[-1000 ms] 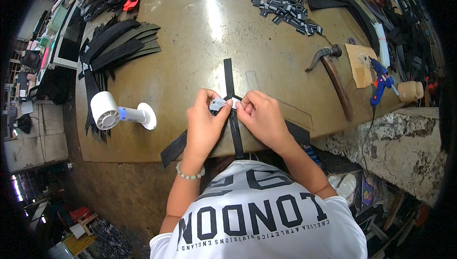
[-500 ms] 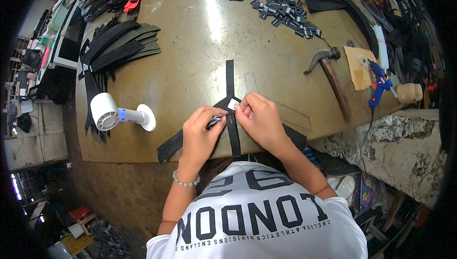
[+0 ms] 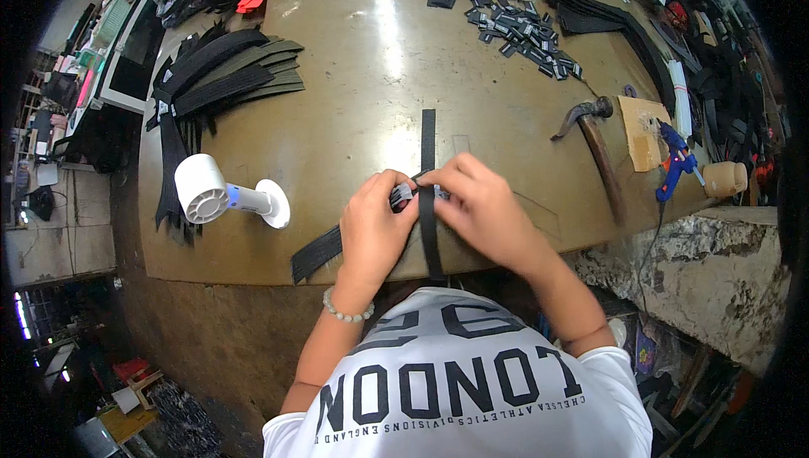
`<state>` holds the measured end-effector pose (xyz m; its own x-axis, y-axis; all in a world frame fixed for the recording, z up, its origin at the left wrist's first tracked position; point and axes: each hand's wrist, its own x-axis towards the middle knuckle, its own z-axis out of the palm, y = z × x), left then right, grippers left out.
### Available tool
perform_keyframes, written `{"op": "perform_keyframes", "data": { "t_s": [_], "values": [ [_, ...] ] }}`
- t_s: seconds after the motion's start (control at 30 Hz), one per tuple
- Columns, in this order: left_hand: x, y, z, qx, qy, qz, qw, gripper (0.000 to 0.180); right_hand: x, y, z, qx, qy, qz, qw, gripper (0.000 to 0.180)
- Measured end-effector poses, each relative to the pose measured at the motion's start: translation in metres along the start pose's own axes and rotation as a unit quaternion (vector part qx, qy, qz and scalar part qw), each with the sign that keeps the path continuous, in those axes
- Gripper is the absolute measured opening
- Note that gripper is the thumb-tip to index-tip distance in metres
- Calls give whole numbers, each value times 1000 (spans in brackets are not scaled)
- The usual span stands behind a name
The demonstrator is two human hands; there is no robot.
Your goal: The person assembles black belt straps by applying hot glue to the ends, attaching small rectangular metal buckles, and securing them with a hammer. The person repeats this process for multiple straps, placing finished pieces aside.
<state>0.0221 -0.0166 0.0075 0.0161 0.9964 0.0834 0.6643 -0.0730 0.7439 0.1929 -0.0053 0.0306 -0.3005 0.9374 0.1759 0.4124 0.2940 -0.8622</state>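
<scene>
A narrow black strap [image 3: 429, 139] runs toward me down the near middle of the table, passing between my hands. A wider black strap [image 3: 317, 254] slants out from under my left hand toward the table's near edge. My left hand [image 3: 375, 224] is closed with small grey-and-white tags [image 3: 402, 196] between thumb and fingers, beside the point where the straps meet. My right hand [image 3: 482, 207] pinches the narrow strap at that meeting point. A bit of pale material shows under its fingers, and the white label seen earlier is mostly hidden.
A white handheld fan [image 3: 240, 197] and a fanned pile of black and olive straps [image 3: 227, 74] lie at left. Small black tags [image 3: 527, 37] are heaped far right. A hammer [image 3: 597, 150], a blue glue gun [image 3: 677, 163] on cardboard and a tan cup [image 3: 725, 178] are at right.
My hands have drawn closer together at the strap crossing. The right fingers have moved from the white label onto the narrow strap. The whole view has shifted slightly.
</scene>
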Motion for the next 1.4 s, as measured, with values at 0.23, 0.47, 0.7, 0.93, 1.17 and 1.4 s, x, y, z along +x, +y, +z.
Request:
{"op": "perform_keyframes", "data": {
  "t_s": [0.23, 0.47, 0.7, 0.93, 1.17, 1.4],
  "values": [
    [-11, 1, 7, 71, 30, 30, 997, 23, 48, 44, 2, 51, -65, 100, 992, 18],
    [-18, -1, 10, 191, 35, 125, 973, 35, 73, 51, -11, -90, 209, -4, 974, 24],
    [-18, 0, 8, 142, -9, 78, 987, 33, -52, 83, -104, -509, 250, 223, 793, 37],
    [-11, -11, 2, -61, 6, -28, 998, 37, -72, -10, -34, -152, 192, 108, 964, 25],
    [-13, -12, -4, -135, 13, -59, 989, 30, -50, -18, -1, -151, 110, 81, 979, 29],
    [-14, 3, 7, -17, 80, -1, 997, 30, -67, 2, 1, -231, 56, 146, 960, 29]
  ]
}}
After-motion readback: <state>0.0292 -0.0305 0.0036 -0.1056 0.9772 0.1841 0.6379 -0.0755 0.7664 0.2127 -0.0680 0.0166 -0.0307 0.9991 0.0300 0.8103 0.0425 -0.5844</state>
